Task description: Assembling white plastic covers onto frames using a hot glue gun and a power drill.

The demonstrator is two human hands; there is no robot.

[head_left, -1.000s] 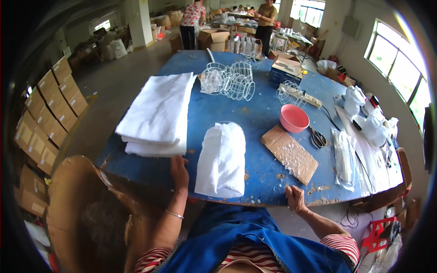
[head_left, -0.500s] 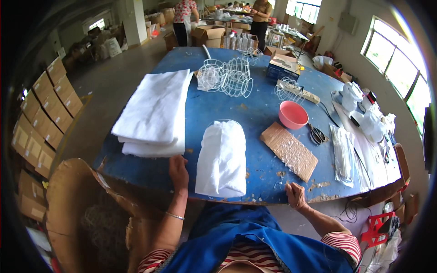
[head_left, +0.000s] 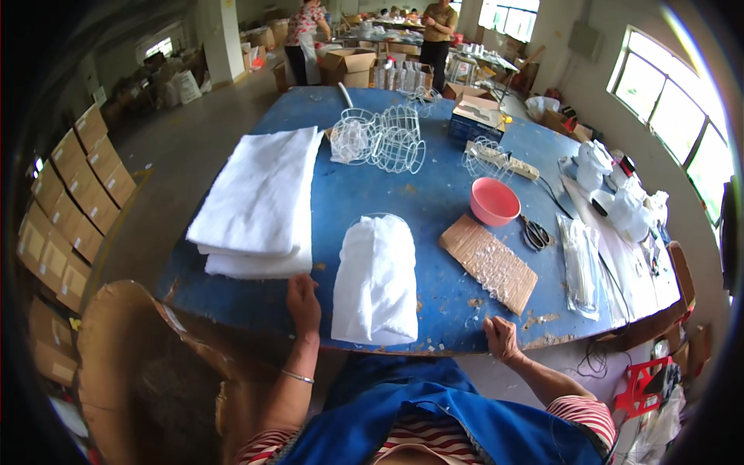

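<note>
A white fabric-covered frame (head_left: 376,280) lies lengthwise at the near edge of a round blue table (head_left: 434,194), its wire rim just showing at the far end, squarely between a worker's two hands. The left hand (head_left: 303,300) rests flat on the tabletop just beside the cover's near left corner, fingers loosely together and holding nothing; the right hand (head_left: 501,339) sits on the table's worn near rim, well apart from the cover, fingers curled onto the edge and likewise empty.

By the look of it, one frame is already dressed in its white sleeve, while several remain: bare wire frames (head_left: 384,139) stand clustered at mid-table, with another (head_left: 487,157) farther right. A folded stack of white padding (head_left: 260,205) lies to the left of the covered piece (still a thick pile, so much material seems unused).

To the right lie a slab of corrugated cardboard (head_left: 489,262), a pink bowl (head_left: 494,201), scissors (head_left: 535,232) and a clear bag of white rods (head_left: 579,263). An open cardboard carton (head_left: 132,364) stands at the worker's left knee.
</note>
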